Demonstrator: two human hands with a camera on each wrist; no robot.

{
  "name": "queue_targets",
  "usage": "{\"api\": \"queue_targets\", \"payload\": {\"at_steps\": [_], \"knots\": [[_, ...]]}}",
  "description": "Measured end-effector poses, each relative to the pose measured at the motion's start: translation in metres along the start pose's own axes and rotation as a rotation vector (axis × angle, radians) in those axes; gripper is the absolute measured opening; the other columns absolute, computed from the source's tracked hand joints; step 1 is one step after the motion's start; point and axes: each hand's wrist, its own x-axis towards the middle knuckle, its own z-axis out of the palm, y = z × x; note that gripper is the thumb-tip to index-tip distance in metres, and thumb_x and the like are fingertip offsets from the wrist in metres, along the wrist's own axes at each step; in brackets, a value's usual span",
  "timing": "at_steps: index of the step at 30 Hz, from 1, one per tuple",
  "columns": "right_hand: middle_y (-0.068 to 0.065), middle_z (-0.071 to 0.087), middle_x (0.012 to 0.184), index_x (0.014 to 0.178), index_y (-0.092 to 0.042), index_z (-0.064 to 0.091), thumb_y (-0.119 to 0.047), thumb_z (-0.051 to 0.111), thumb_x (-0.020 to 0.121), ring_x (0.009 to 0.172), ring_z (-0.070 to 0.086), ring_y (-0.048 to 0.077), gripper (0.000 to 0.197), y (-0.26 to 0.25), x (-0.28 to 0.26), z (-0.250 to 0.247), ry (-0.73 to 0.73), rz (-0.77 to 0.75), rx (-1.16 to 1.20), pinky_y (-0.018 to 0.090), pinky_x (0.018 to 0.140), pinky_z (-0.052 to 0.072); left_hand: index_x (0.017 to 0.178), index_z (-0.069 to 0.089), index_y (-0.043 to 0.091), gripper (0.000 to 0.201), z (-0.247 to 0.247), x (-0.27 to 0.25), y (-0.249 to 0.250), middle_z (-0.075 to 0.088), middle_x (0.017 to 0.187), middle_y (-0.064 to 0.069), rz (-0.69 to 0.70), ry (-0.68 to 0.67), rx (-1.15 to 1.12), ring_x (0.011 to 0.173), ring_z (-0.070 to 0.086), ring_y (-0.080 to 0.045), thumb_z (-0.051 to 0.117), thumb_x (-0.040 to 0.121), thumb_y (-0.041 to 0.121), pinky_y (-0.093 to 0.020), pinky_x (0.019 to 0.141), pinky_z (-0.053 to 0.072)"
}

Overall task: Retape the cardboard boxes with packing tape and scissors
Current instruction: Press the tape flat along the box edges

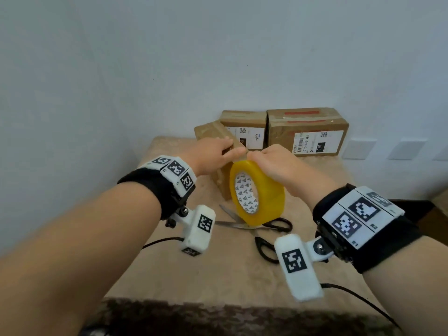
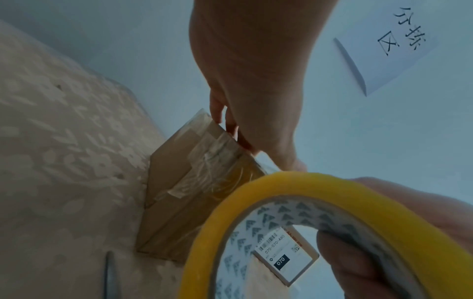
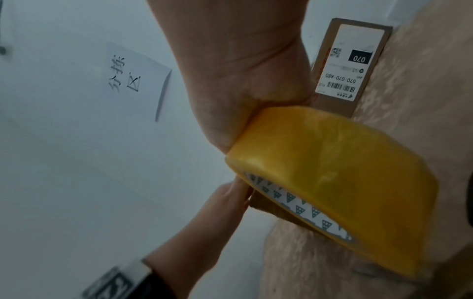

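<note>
Three cardboard boxes on the patterned beige cloth, none yet showing a fresh yellow strip. Nearest, the small tilted box at about 12 o'clock from the hands, propped on edge and already carrying old wrinkled clear tape. Behind it at 1 o'clock the middle labelled box, and at 2 o'clock the large box marked 070, with red strips on top.

Left hand laid over the tilted box's upper edge, fingers curled onto it, steadying. Right hand wrapped round the yellow packing tape roll, thumb hooked inside the core, roll hanging just beside the box. Whether a free end of tape is pinched between the meeting fingertips: cannot tell. Judged an early stage: first strip about to be drawn, cutting and the other two boxes left.

Black-handled scissors lying with blades apart at 6 o'clock beneath the roll, untouched.

Only from the head camera: scissors handles and all three boxes together. Only from the left wrist: the old tape's crinkles and the thumb inside the core. From both wrist cameras, never the head: a handwritten paper sign on the wall.
</note>
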Motion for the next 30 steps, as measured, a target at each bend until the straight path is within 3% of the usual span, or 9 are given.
{"api": "queue_targets", "payload": {"at_steps": [3,6,14,17,20,23,26,28,30], "knots": [[0.003,0.047,0.065,0.084,-0.007,0.064,-0.033,0.044,0.100,0.057,0.043,0.016,0.037,-0.001,-0.011,0.008,0.042,-0.007,-0.128,0.027,0.053,0.033,0.139,0.045,0.016,0.056,0.007,0.004,0.000,0.044,0.145,-0.005,0.015,-0.011,0.047,0.132,0.042,-0.025,0.034,0.097,0.052,-0.039,0.105,0.033],[0.003,0.046,0.062,0.073,-0.008,0.054,-0.038,0.045,0.100,0.056,0.047,0.019,0.041,0.002,-0.018,0.012,0.056,0.042,-0.146,0.028,0.055,0.041,0.147,0.032,0.019,0.059,0.009,0.009,0.004,0.023,0.156,0.004,0.073,-0.038,0.035,0.144,0.020,-0.019,0.038,0.098,0.049,-0.036,0.115,0.018],[0.006,0.064,0.090,0.105,-0.019,0.058,-0.038,0.048,0.099,0.075,0.062,0.020,0.022,0.009,-0.023,0.028,-0.091,0.224,0.237,0.031,0.064,0.052,0.151,0.022,0.019,0.068,0.007,0.014,-0.010,0.015,0.159,0.004,0.130,-0.085,0.003,0.146,0.011,-0.017,0.044,0.095,0.049,-0.033,0.116,0.011],[0.011,0.068,0.106,0.111,-0.018,0.057,-0.042,0.045,0.100,0.084,0.066,0.024,0.029,0.014,-0.021,0.022,-0.162,0.289,0.315,0.032,0.060,0.056,0.151,0.020,0.020,0.071,0.012,0.016,-0.014,0.015,0.159,0.004,0.146,-0.058,0.016,0.146,0.012,-0.017,0.049,0.093,0.049,-0.033,0.116,0.013],[0.010,0.067,0.092,0.103,-0.016,0.058,-0.045,0.041,0.101,0.073,0.066,0.023,0.034,0.013,-0.013,0.012,-0.123,0.254,0.184,0.029,0.052,0.056,0.150,0.023,0.022,0.066,0.018,0.020,-0.014,0.017,0.158,0.007,0.165,-0.020,0.007,0.146,0.013,-0.014,0.049,0.094,0.046,-0.033,0.116,0.014],[0.009,0.064,0.103,0.117,-0.011,0.058,-0.039,0.045,0.100,0.091,0.065,0.024,0.035,0.014,0.008,0.001,0.071,0.071,-0.124,0.036,0.075,0.057,0.149,0.026,0.022,0.063,0.016,0.024,-0.019,0.018,0.158,0.007,0.208,-0.036,-0.041,0.146,0.012,-0.014,0.049,0.095,0.043,-0.033,0.117,0.013],[0.006,0.046,0.142,0.143,-0.016,0.044,-0.028,0.052,0.098,0.133,0.040,0.020,0.047,0.013,0.027,-0.003,0.007,-0.219,-0.420,0.033,0.109,0.033,0.149,0.028,0.018,0.058,0.013,0.021,-0.023,0.018,0.158,0.003,0.240,-0.048,-0.091,0.146,0.012,-0.014,0.045,0.097,0.039,-0.030,0.116,0.011],[0.003,0.030,0.156,0.149,-0.017,0.033,-0.025,0.052,0.098,0.144,0.026,0.018,0.055,0.011,0.033,-0.001,-0.083,-0.232,-0.448,0.030,0.116,0.021,0.146,0.035,0.015,0.050,0.013,0.014,-0.023,0.023,0.156,-0.001,0.203,0.024,-0.212,0.143,0.021,-0.016,0.040,0.100,0.035,-0.027,0.113,0.015],[0.002,0.023,0.159,0.150,-0.015,0.030,-0.027,0.053,0.098,0.144,0.025,0.019,0.059,0.009,0.037,0.001,-0.067,-0.202,-0.490,0.030,0.115,0.019,0.133,0.050,0.011,0.039,0.014,0.005,-0.023,0.039,0.140,-0.006,0.114,0.198,-0.389,0.127,0.041,-0.017,0.041,0.100,0.031,-0.024,0.104,0.030]]}}
